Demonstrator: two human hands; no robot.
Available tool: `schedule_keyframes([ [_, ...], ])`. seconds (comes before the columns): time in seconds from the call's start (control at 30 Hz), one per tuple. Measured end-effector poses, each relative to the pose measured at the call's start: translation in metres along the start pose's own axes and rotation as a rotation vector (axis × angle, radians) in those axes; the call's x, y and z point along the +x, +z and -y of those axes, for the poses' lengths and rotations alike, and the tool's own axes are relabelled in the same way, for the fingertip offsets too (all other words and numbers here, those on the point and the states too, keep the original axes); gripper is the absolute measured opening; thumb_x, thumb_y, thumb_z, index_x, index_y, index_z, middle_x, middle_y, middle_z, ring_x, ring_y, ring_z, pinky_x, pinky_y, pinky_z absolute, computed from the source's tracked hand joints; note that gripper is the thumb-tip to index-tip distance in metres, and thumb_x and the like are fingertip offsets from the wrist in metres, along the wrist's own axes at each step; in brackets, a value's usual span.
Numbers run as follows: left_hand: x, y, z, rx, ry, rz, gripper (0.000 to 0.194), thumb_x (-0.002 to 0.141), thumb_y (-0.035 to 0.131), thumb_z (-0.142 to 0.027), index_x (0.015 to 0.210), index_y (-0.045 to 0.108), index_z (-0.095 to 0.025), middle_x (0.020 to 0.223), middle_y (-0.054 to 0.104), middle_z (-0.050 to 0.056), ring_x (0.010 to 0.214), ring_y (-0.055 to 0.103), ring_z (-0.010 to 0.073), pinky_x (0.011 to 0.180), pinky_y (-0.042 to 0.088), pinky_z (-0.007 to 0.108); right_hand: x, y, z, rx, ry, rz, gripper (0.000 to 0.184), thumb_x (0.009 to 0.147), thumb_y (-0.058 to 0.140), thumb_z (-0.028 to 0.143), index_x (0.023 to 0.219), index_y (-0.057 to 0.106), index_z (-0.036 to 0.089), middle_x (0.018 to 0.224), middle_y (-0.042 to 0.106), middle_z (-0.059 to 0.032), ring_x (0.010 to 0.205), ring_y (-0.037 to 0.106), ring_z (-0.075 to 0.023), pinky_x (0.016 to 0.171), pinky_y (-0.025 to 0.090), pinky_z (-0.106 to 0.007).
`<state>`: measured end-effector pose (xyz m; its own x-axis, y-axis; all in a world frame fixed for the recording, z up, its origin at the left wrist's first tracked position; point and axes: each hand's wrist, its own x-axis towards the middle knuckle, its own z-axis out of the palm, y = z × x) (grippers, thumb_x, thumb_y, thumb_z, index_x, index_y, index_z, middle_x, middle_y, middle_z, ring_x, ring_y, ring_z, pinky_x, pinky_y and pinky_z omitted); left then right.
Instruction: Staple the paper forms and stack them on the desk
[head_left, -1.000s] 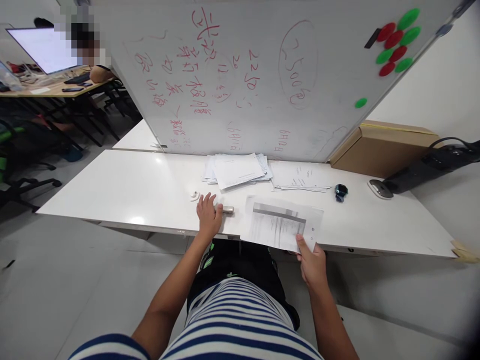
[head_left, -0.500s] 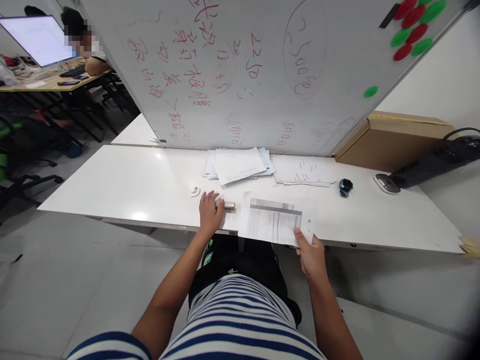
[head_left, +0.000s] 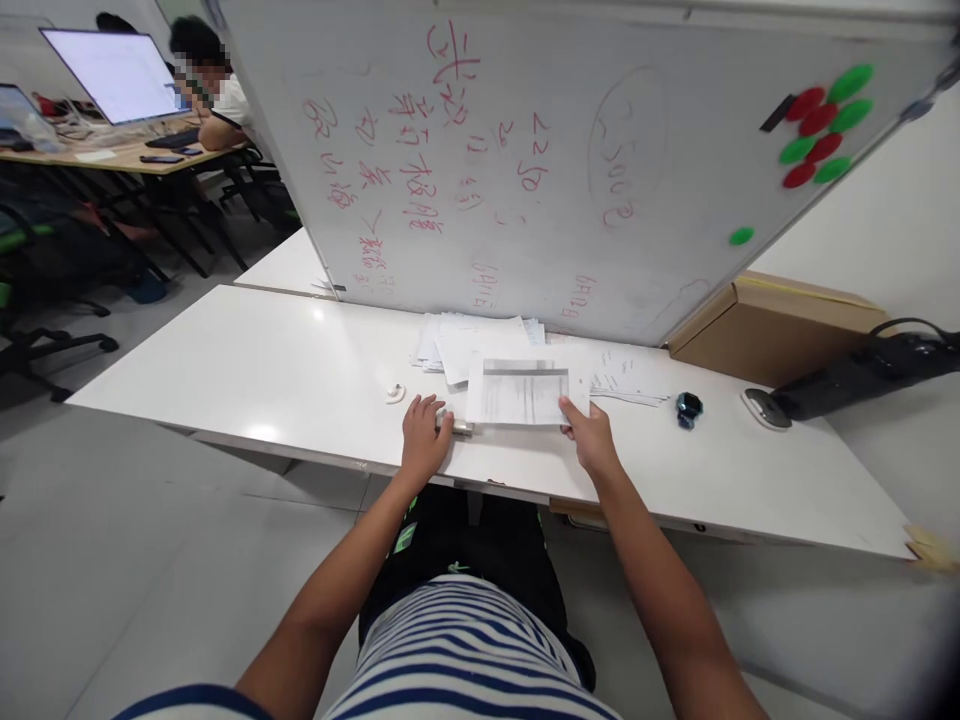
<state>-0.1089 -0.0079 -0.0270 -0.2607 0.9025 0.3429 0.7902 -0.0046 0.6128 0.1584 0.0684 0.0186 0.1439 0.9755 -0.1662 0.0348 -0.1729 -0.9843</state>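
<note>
The whiteboard point(head_left: 675, 220) at twelve o'clock reads "2250" in red. At one o'clock the right hand point(head_left: 590, 437) pinches a printed sheet point(head_left: 525, 398), partly hiding the paper stack point(head_left: 431, 345); at eleven, the loosely spread left hand point(head_left: 426, 440) covers a silver object point(head_left: 463, 430), grip unclear.

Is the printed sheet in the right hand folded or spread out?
Spread out: the printed sheet shows one broad face with no visible crease, the right hand pinching it near a corner.
</note>
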Motion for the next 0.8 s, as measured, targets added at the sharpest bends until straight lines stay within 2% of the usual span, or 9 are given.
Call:
schedule_keyframes([
  [0.13, 0.0, 0.002, 0.001, 0.0, -0.013, -0.014, 0.034, 0.096, 0.041, -0.039, 0.114, 0.06, -0.018, 0.131, 0.057, 0.01, 0.137, 0.035, 0.0295, 0.113, 0.031, 0.05, 0.064, 0.041, 0.029, -0.228, -0.084, 0.122, 0.042, 0.077, 0.063, 0.052, 0.097, 0.064, 0.015, 0.071, 0.059, -0.0003, 0.051, 0.045, -0.0081, 0.049, 0.042, -0.024],
  [0.27, -0.001, 0.003, 0.001, 0.0, -0.014, -0.034, 0.033, 0.095, 0.042, -0.037, 0.114, 0.06, -0.018, 0.13, 0.058, 0.01, 0.136, 0.037, 0.0301, 0.112, 0.032, 0.051, 0.106, 0.073, 0.04, -0.406, -0.113, 0.171, 0.035, 0.08, 0.06, 0.041, 0.098, 0.066, 0.012, 0.078, 0.065, -0.006, 0.061, 0.056, -0.0142, 0.059, 0.046, -0.028],
  [0.37, -0.001, 0.005, 0.003, -0.003, -0.009, -0.05, 0.032, 0.095, 0.043, -0.037, 0.113, 0.061, -0.018, 0.127, 0.06, 0.009, 0.134, 0.04, 0.03, 0.111, 0.032, 0.051, 0.119, 0.086, 0.038, -0.584, -0.144, 0.132, 0.033, 0.08, 0.059, 0.039, 0.098, 0.067, 0.013, 0.093, 0.067, -0.0137, 0.086, 0.061, -0.0251, 0.076, 0.047, -0.036],
  [0.43, -0.001, 0.005, 0.003, -0.004, -0.011, -0.056, 0.031, 0.094, 0.043, -0.037, 0.111, 0.062, -0.019, 0.126, 0.061, 0.009, 0.133, 0.041, 0.0296, 0.111, 0.033, 0.05, 0.121, 0.089, 0.033, -0.671, -0.178, 0.072, 0.041, 0.082, 0.058, 0.039, 0.114, 0.062, 0.015, 0.116, 0.062, -0.0179, 0.108, 0.055, -0.0309, 0.091, 0.042, -0.042],
  [0.5, -0.001, 0.004, 0.003, -0.005, -0.012, -0.052, 0.031, 0.094, 0.043, -0.037, 0.111, 0.062, -0.019, 0.126, 0.061, 0.009, 0.133, 0.042, 0.0294, 0.111, 0.033, 0.05, 0.121, 0.087, 0.025, -0.745, -0.242, -0.004, 0.054, 0.085, 0.053, 0.04, 0.133, 0.048, 0.017, 0.137, 0.048, -0.0191, 0.124, 0.045, -0.0332, 0.1, 0.035, -0.046],
  [0.57, -0.001, 0.003, 0.003, -0.009, -0.015, -0.042, 0.031, 0.094, 0.043, -0.037, 0.112, 0.061, -0.019, 0.126, 0.06, 0.009, 0.133, 0.041, 0.0295, 0.11, 0.033, 0.05, 0.12, 0.079, 0.015, -0.843, -0.335, -0.09, 0.057, 0.089, 0.045, 0.04, 0.141, 0.038, 0.017, 0.145, 0.038, -0.0187, 0.129, 0.039, -0.0328, 0.102, 0.032, -0.047],
  [0.67, -0.001, 0.001, 0.002, -0.012, -0.013, -0.034, 0.031, 0.095, 0.042, -0.037, 0.112, 0.061, -0.02, 0.127, 0.06, 0.009, 0.134, 0.04, 0.0297, 0.11, 0.033, 0.05, 0.121, 0.056, -0.002, -1.0, -0.434, -0.206, 0.052, 0.093, 0.034, 0.037, 0.139, 0.039, 0.015, 0.146, 0.037, -0.0185, 0.128, 0.04, -0.0305, 0.101, 0.032, -0.046],
  [0.8, 0.0, 0.001, 0.003, -0.018, 0.002, -0.035, 0.031, 0.094, 0.042, -0.037, 0.111, 0.061, -0.02, 0.127, 0.06, 0.01, 0.133, 0.041, 0.0303, 0.11, 0.033, 0.051, 0.125, 0.013, -0.021, -1.123, -0.427, -0.3, 0.051, 0.094, 0.029, 0.036, 0.138, 0.041, 0.015, 0.147, 0.038, -0.0174, 0.135, 0.031, -0.028, 0.108, 0.022, -0.05],
])
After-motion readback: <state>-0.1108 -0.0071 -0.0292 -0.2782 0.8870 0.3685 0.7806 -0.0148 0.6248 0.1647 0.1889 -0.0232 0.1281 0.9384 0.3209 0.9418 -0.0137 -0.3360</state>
